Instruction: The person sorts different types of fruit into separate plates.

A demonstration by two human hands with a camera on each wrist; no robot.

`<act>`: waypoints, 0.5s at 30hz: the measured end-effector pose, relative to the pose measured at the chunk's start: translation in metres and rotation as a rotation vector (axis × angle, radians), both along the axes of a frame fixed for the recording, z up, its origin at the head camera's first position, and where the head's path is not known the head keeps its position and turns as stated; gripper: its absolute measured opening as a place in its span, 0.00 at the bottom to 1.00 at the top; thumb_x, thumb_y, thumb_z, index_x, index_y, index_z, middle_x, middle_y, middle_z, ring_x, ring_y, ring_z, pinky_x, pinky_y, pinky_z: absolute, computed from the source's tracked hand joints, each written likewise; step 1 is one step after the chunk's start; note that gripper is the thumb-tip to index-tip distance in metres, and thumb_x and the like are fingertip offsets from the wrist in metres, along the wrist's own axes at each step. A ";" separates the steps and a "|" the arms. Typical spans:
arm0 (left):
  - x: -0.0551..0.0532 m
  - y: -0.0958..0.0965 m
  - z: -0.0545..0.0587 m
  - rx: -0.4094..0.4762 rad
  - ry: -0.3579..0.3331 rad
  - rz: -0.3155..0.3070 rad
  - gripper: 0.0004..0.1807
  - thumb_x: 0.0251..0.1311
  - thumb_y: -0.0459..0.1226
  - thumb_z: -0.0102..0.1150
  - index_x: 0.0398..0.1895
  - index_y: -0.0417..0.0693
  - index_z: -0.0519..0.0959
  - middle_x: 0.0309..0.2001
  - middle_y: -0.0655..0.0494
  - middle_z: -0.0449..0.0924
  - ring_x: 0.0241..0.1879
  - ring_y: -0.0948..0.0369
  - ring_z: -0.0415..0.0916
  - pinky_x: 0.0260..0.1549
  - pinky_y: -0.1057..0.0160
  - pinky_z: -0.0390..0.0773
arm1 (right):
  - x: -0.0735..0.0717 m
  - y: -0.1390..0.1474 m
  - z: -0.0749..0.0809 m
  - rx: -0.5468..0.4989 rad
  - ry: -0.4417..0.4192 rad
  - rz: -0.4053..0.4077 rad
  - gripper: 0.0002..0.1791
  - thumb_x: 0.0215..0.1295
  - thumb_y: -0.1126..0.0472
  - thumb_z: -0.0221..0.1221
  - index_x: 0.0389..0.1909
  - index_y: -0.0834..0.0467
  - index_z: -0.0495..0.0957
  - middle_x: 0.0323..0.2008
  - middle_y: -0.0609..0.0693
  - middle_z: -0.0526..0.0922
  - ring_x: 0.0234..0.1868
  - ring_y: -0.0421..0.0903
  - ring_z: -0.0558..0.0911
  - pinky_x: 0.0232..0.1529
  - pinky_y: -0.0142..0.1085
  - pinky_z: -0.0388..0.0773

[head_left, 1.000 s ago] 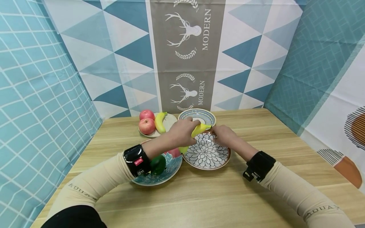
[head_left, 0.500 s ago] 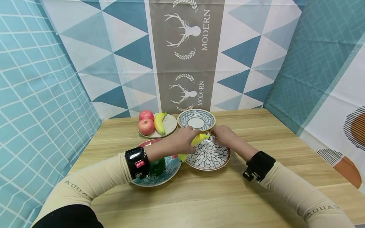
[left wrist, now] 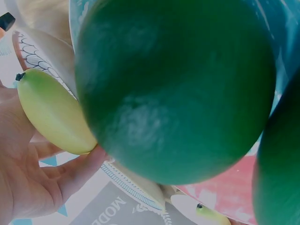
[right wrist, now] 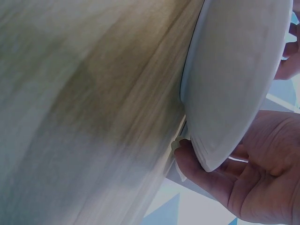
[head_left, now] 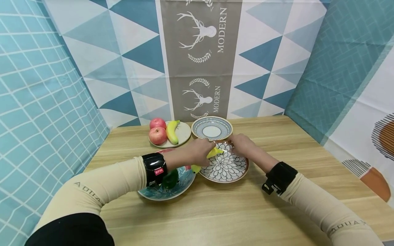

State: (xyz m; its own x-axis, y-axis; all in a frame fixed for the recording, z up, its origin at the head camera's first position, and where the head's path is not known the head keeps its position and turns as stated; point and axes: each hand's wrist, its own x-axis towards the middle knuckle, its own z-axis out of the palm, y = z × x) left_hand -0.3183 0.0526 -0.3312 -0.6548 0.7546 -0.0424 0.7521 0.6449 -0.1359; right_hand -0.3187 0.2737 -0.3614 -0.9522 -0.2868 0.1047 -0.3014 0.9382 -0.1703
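My left hand [head_left: 200, 152] grips a banana [head_left: 214, 152], whose green-tipped lower end [left wrist: 54, 110] shows in the left wrist view. The banana is low over the left part of a plate with a black-and-white flower pattern [head_left: 226, 167]. At that plate's far right rim, my right hand [head_left: 243, 147] holds the edge, with fingers [right wrist: 201, 176] curled under the white underside [right wrist: 234, 79] in the right wrist view. Beneath my left forearm stands a blue-and-red plate [head_left: 166, 196] with dark green smooth fruit [head_left: 170, 179] in it. One green fruit [left wrist: 173, 89] looms large in the left wrist view.
At the back left, a beige plate [head_left: 184, 131] bears two red apples [head_left: 158, 135] and another banana [head_left: 172, 132]. A blue-lined bowl [head_left: 212, 130] stands behind the flower plate. The wooden table [head_left: 221, 215] meets patterned cloth walls at the back and left.
My left hand has come lower and slightly nearer with the banana, bringing it down toward the flower plate. My right hand keeps its hold on the rim.
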 end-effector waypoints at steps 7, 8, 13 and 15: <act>-0.005 0.006 -0.002 -0.013 -0.055 0.032 0.34 0.54 0.43 0.78 0.64 0.48 0.77 0.41 0.55 0.78 0.38 0.58 0.76 0.33 0.62 0.80 | 0.000 0.000 0.000 -0.001 0.002 0.006 0.14 0.64 0.65 0.73 0.48 0.62 0.83 0.35 0.54 0.84 0.39 0.53 0.83 0.45 0.49 0.85; -0.005 0.006 -0.003 -0.016 -0.057 0.037 0.34 0.54 0.43 0.78 0.64 0.48 0.77 0.41 0.55 0.77 0.38 0.58 0.76 0.33 0.62 0.80 | 0.000 -0.001 0.000 -0.002 0.003 0.010 0.14 0.63 0.65 0.73 0.48 0.62 0.83 0.35 0.54 0.84 0.39 0.53 0.83 0.45 0.49 0.84; -0.007 0.011 -0.002 -0.025 -0.050 0.039 0.33 0.55 0.45 0.79 0.64 0.48 0.78 0.40 0.56 0.78 0.39 0.58 0.76 0.32 0.63 0.80 | 0.000 0.000 0.001 -0.008 0.008 0.010 0.15 0.63 0.65 0.72 0.50 0.62 0.83 0.36 0.55 0.85 0.40 0.54 0.83 0.45 0.49 0.84; -0.007 0.012 0.000 -0.026 -0.041 0.031 0.34 0.55 0.47 0.78 0.64 0.48 0.78 0.41 0.55 0.78 0.39 0.58 0.76 0.33 0.63 0.80 | 0.000 0.000 0.001 -0.009 0.014 0.005 0.16 0.63 0.66 0.72 0.50 0.62 0.83 0.37 0.55 0.85 0.40 0.54 0.84 0.45 0.49 0.85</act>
